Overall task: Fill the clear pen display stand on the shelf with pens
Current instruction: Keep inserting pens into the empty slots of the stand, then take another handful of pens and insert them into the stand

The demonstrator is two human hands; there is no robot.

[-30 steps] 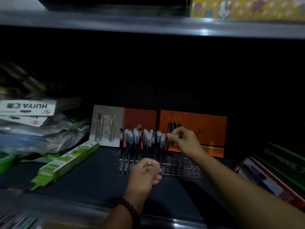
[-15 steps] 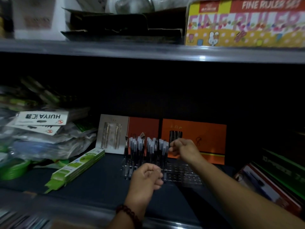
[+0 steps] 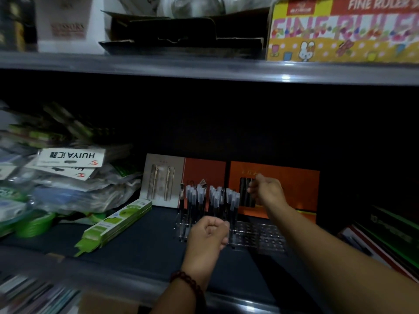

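Note:
The clear pen display stand [image 3: 260, 239] sits on the dark shelf. Its left half holds several dark pens [image 3: 210, 200] with pale caps, standing upright; the right half shows bare holes. My left hand [image 3: 208, 236] is curled in a fist against the stand's front left edge, and nothing shows inside it. My right hand [image 3: 266, 191] hovers above the stand's right half, just right of the pens. Its fingers are pinched together as if on a thin dark pen, which is hard to make out against the dark box behind.
Two orange pen boxes [image 3: 294, 189] and a grey pen card [image 3: 163, 177] lean at the shelf's back. A green-white packet [image 3: 115, 223] lies to the left, beside heaped plastic bags [image 3: 68, 182]. Boxes [image 3: 374, 241] crowd the right. An upper shelf edge [image 3: 204, 69] runs overhead.
The view has tilted upward, revealing the upper shelf. My right hand has lifted slightly above the stand. My left fist stays at the stand's front.

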